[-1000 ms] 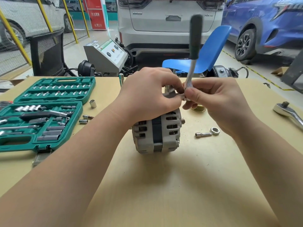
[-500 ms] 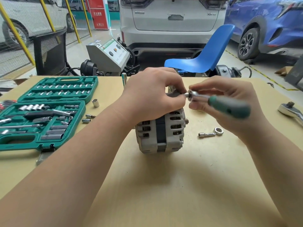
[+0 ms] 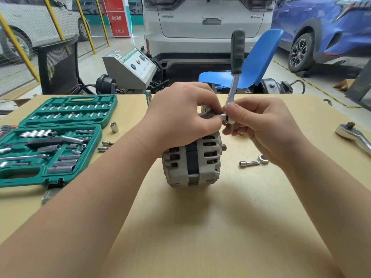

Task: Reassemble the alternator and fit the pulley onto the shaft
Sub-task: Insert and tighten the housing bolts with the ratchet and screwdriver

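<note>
On a pale wooden workbench (image 3: 220, 227) in a car workshop (white SUV (image 3: 206, 27) behind), the ribbed grey alternator (image 3: 192, 163) stands on edge. Left hand (image 3: 180, 117) clamps its top; right hand (image 3: 261, 125) pinches the chrome ratchet (image 3: 233, 81) head, whose green handle, level half a second ago, now points upward

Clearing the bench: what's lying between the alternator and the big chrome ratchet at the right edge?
Head view: a small extension bar and a loose nut, under the right hand.
</note>
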A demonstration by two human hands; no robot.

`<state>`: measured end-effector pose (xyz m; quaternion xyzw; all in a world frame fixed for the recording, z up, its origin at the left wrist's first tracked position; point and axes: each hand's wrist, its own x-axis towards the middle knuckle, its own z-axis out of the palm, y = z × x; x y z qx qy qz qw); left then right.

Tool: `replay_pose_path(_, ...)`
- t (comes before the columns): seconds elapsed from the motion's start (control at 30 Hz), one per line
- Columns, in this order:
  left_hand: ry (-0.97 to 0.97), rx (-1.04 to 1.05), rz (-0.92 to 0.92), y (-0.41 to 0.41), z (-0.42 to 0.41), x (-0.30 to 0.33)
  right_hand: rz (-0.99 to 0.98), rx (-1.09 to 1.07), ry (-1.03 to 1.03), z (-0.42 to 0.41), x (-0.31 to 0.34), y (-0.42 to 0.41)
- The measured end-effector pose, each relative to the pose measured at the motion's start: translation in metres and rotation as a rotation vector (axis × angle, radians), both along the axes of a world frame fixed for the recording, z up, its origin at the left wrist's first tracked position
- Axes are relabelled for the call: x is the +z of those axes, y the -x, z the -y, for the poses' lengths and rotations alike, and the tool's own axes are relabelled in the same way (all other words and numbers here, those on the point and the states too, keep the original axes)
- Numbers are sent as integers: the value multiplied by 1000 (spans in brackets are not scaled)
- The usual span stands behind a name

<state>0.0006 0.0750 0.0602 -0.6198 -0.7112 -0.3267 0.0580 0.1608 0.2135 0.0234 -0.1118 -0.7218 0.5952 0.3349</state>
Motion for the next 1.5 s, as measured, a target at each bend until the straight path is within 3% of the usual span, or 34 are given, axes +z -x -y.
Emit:
replay_pose_path(0.23, 0, -5, 2, 2, -1, -1, -93, 3, -199, 0, -2, -11)
replay_pose_path(0.33, 1, -5, 2, 3, 0, -2, -45, -37, -371, 0, -4, -15)
replay_pose_path(0.7, 6, -6, -57, 1, 3, -2, -48, -82, -116, 5, -14, -5)
replay_pose_path(0.87, -23, 6, -12, 3, 5, -4, -155, -67, -235, 7, -5, -2)
replay_pose_path(1.03, -42, -20, -11, 4, 4, -5, -143, -97, -303, 6, -8, -4)
replay_pose_path(1.1, -212, -76, 212, 6, 5, -8, -130, -115, -270, 5, -9, -3)
replay_pose_path(1.2, -518, 28, 822, 13, 6, -14, -117, -128, -248, 3, -10, -3)
replay_pose_path(1.27, -499, 155, 1108, 19, 2, -16, -124, -117, -239, 3, -10, -5)
replay_pose_path(1.33, -365, 187, 1211, 25, -4, -16, -131, -109, -237, 4, -11, -6)
replay_pose_path(1.5, -183, 107, 1121, 30, -7, -15, -112, -108, -224, 1, -14, -9)
